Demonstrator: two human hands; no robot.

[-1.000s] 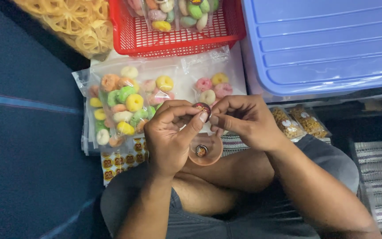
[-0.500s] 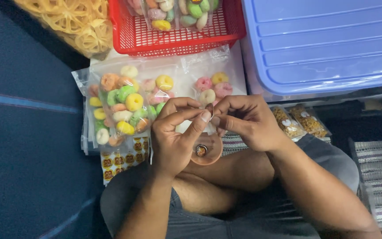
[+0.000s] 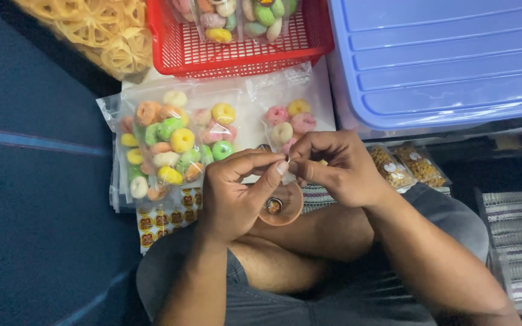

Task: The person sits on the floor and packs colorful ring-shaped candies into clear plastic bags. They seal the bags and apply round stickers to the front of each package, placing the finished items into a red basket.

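I am watching both hands working at lap height above a small round tan dish (image 3: pixel 285 208) holding one round sticker. The left hand (image 3: pixel 234 196) and right hand (image 3: pixel 333 166) are pinching together on a tiny sticker (image 3: pixel 287 159), barely visible between the fingertips. Judged progress: packed clear bags of pastel ring snacks (image 3: pixel 173 142) are lying ahead, more in the red plastic basket (image 3: pixel 237 51); the sticker sheet (image 3: pixel 161 218) is showing many left.

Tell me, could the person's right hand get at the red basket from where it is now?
Probably yes. The right hand is pinching something tiny together with the left hand, but the red basket lies just ahead with only flat bags of coloured rings between, nothing tall blocking.
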